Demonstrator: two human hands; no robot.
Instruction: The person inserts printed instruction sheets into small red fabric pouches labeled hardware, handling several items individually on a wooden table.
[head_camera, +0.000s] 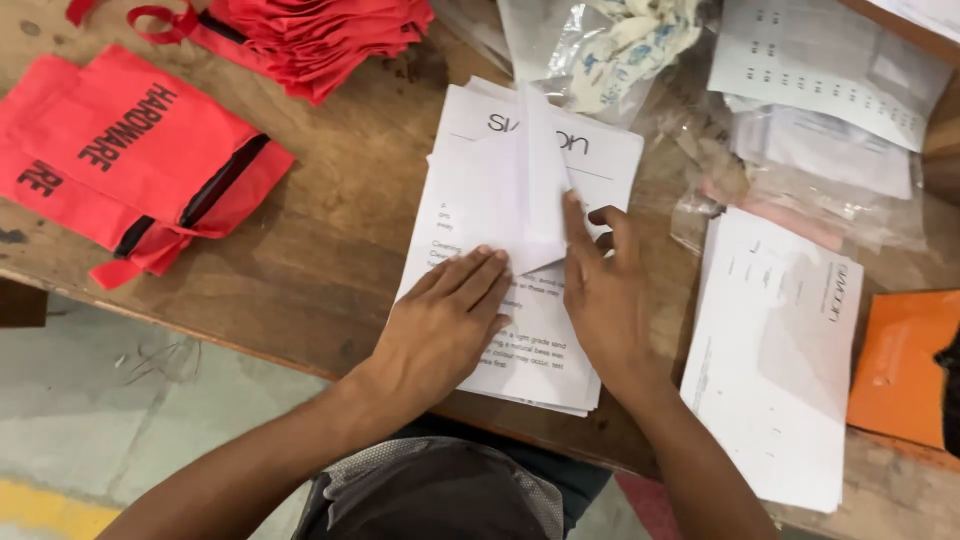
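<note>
The left hand (445, 320) lies flat and open on the folded paper sheet (520, 190) atop the paper stack (530, 370) on the worktop (320, 240). The right hand (605, 295), fingers spread, presses its crease. The paper looks light and thin and probably creases easily; best held by the edges.

Single head-worn view, steeply downward, close over the wooden table (320, 250) edge.
</note>
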